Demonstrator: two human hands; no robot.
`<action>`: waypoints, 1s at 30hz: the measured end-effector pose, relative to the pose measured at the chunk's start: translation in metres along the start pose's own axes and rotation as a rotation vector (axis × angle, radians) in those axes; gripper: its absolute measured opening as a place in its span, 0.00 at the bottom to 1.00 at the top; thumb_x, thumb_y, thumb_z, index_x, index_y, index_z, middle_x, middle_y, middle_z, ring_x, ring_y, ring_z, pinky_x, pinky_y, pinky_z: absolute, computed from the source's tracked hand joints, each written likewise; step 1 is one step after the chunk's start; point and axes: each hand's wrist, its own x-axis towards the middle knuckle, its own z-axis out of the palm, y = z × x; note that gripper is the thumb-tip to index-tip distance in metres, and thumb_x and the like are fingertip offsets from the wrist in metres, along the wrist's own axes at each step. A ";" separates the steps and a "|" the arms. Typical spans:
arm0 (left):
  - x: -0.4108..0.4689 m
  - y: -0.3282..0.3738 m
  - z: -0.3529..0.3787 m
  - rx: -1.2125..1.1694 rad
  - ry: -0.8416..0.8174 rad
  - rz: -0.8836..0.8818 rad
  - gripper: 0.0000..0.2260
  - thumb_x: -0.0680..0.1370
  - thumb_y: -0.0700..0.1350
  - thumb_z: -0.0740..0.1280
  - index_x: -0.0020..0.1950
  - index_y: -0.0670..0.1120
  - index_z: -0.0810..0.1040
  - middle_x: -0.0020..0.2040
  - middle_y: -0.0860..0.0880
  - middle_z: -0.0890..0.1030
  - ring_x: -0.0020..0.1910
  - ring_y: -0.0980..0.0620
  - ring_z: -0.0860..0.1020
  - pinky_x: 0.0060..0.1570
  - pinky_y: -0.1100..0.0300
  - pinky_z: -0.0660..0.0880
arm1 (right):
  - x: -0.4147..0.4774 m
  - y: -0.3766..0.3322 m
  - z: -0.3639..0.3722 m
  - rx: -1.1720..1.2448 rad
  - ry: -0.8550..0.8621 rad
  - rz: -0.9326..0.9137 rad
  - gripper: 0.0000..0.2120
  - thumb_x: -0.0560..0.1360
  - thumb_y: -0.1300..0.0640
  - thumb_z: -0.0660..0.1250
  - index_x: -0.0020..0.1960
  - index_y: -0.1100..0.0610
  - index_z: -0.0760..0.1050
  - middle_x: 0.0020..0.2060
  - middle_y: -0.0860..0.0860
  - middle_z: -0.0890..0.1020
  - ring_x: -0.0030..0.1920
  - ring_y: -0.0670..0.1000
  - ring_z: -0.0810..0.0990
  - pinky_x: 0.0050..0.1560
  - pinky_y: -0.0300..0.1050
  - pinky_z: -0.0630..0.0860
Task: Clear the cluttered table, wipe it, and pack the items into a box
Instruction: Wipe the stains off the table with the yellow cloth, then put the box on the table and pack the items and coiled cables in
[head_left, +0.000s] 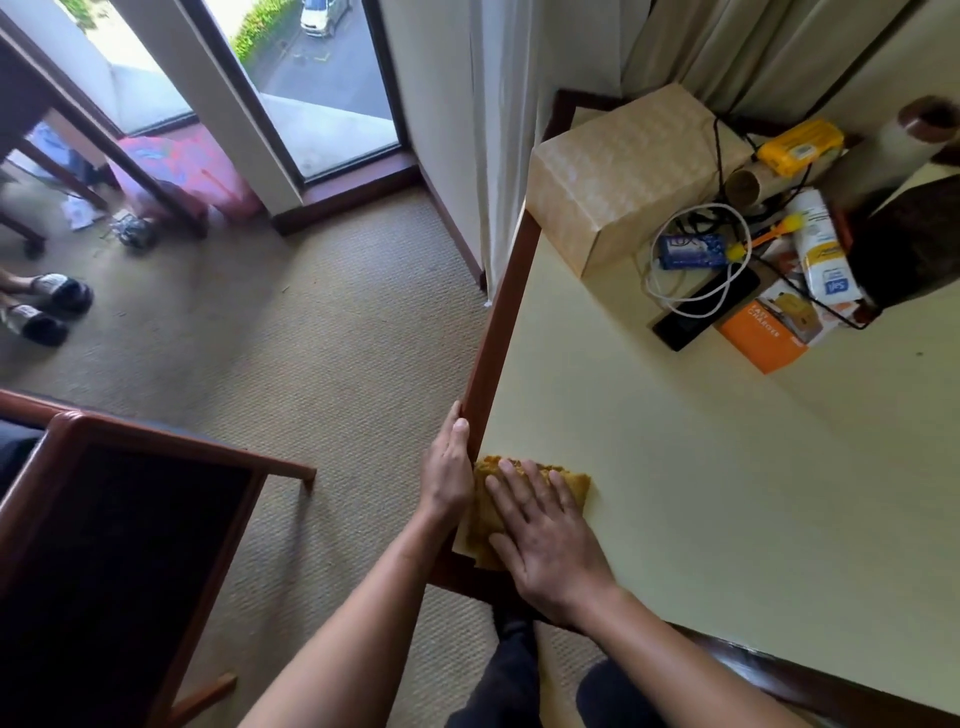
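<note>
Table (727, 467), cream-topped with dark wood rim, stands on beige carpet (337, 338).

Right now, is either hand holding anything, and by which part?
Nothing is gripped. The right hand presses flat on the yellow cloth; the left hand rests open against the table edge.

daylight enters through the window (332, 78) at upper left, where part of the glass is overexposed to near white. the carpet (337, 338) at centre is evenly lit; the chair (119, 545) at lower left lies in deep shadow. the table (727, 467) top is bright, and the near face of the box (613, 176) is dimmer. wide-angle distortion bends straight edges near the borders; the upper right corner is blurred.
</note>
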 end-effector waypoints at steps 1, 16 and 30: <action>-0.004 -0.001 -0.001 0.040 -0.020 0.003 0.25 0.87 0.53 0.53 0.82 0.46 0.63 0.81 0.48 0.65 0.80 0.55 0.62 0.81 0.55 0.55 | 0.001 0.001 -0.001 -0.020 0.003 0.043 0.31 0.84 0.39 0.47 0.84 0.49 0.46 0.83 0.49 0.47 0.83 0.54 0.40 0.79 0.59 0.45; 0.014 0.100 0.009 0.192 -0.027 0.085 0.25 0.78 0.62 0.59 0.68 0.50 0.78 0.65 0.47 0.80 0.63 0.48 0.78 0.67 0.42 0.74 | 0.027 0.035 -0.103 0.178 0.305 0.323 0.21 0.81 0.50 0.57 0.72 0.51 0.74 0.70 0.50 0.76 0.71 0.51 0.71 0.71 0.52 0.69; 0.141 0.272 0.093 0.004 0.005 0.065 0.21 0.83 0.56 0.62 0.70 0.43 0.75 0.63 0.44 0.79 0.59 0.45 0.79 0.62 0.48 0.76 | 0.209 0.242 -0.292 0.291 0.515 0.459 0.17 0.81 0.55 0.60 0.64 0.61 0.78 0.59 0.59 0.80 0.61 0.61 0.78 0.61 0.54 0.77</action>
